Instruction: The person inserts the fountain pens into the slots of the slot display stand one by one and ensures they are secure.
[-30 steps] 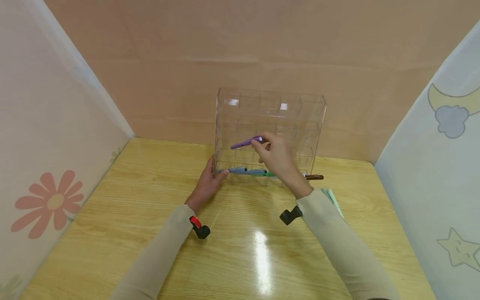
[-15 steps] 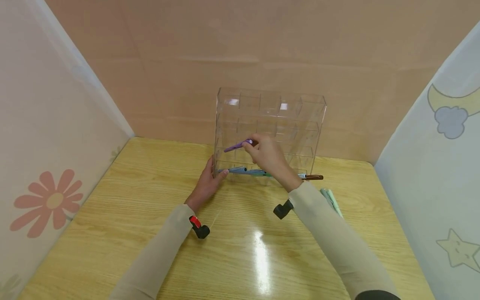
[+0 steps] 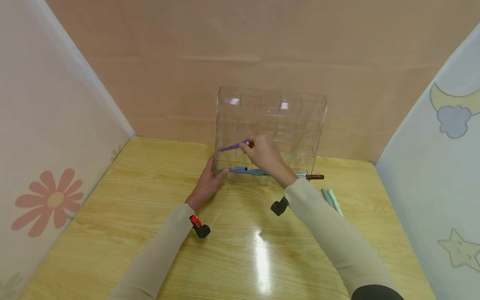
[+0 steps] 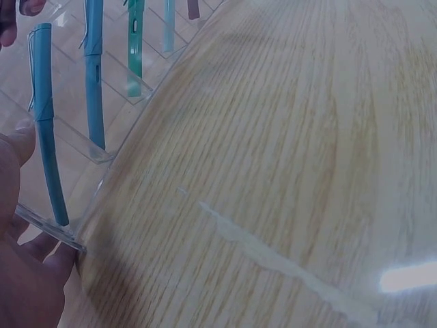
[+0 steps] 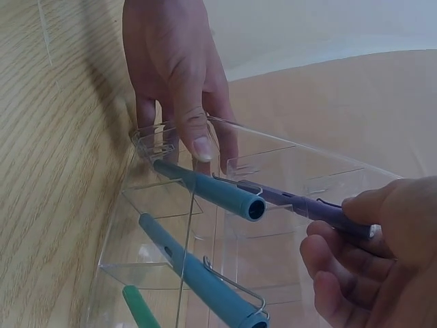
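A clear acrylic pen rack (image 3: pixel 271 109) with rows of compartments stands against the back wall. My left hand (image 3: pixel 206 183) holds its lower left corner, thumb in front and fingers round the side wall. Between thumb and fingers, my right hand (image 3: pixel 267 157) pinches a purple pen (image 3: pixel 231 146) near its capped end. The pen points left, its far end at the leftmost compartment of the row above the bottom one. Along the bottom row lie two blue pens (image 4: pixel 44 116), a green pen (image 4: pixel 135 51), a light blue pen (image 4: pixel 168 27) and a brown pen (image 3: pixel 315 177).
On the wooden table (image 3: pixel 157 175), right of the rack, lie a mint pen (image 3: pixel 335 201) and a grey-green pen (image 3: pixel 327 197), side by side near my right sleeve. A peach backdrop (image 3: pixel 168 75) rises behind the rack, with pale printed panels at both sides.
My right hand has moved left and slightly down with the purple pen, bringing the pen's end to the left side of the rack. The left hand keeps its hold on the corner.
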`<move>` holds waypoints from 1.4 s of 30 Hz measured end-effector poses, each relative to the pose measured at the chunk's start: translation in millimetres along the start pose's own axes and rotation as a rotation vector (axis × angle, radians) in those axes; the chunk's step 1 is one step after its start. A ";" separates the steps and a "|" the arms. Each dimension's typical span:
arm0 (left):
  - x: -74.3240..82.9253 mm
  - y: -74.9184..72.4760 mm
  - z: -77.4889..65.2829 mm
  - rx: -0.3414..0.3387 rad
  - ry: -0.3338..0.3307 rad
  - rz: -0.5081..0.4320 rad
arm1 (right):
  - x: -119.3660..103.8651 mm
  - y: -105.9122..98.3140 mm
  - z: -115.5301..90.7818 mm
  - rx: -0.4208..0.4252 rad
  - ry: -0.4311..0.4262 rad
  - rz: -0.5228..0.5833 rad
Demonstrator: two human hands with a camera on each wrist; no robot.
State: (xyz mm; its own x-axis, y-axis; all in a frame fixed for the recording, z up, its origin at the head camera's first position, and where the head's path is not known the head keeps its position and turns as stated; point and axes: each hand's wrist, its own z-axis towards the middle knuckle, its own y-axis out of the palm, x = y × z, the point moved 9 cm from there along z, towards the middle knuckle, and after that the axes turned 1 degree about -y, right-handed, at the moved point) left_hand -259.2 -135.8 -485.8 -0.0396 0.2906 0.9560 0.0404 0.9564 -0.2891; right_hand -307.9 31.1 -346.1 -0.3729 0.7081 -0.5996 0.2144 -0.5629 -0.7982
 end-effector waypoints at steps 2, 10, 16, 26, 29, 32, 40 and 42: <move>-0.7 -0.9 0.1 0.002 0.000 0.006 | -0.3 1.3 0.4 -0.002 0.004 -0.007; -1.8 -2.0 0.7 -0.001 0.015 0.015 | 0.5 4.1 -1.0 0.002 -0.004 -0.007; -1.9 -1.0 0.2 0.002 0.009 0.001 | 2.7 1.1 -5.4 0.019 -0.017 0.015; -4.4 0.4 1.7 -0.018 0.021 -0.022 | 16.6 -23.7 -28.4 0.022 0.032 0.156; -4.5 -0.4 2.2 -0.017 0.027 -0.033 | 18.7 -34.2 -35.3 0.048 0.020 0.149; -4.5 -1.6 2.5 -0.012 0.035 -0.022 | 21.1 -42.7 -42.2 0.067 0.017 0.145; -4.4 -1.2 3.3 -0.018 0.050 -0.014 | 33.1 -61.2 -65.4 0.094 0.047 0.142; -3.4 -1.2 3.5 -0.020 0.052 -0.013 | 36.7 -66.3 -71.7 0.104 0.052 0.139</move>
State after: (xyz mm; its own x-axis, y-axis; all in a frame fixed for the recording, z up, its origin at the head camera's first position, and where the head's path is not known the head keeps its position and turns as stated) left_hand -262.6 -137.9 -488.8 0.0112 0.2764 0.9610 0.0601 0.9591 -0.2765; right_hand -271.1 125.0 -319.4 -0.2984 0.6399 -0.7082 0.1655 -0.6961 -0.6987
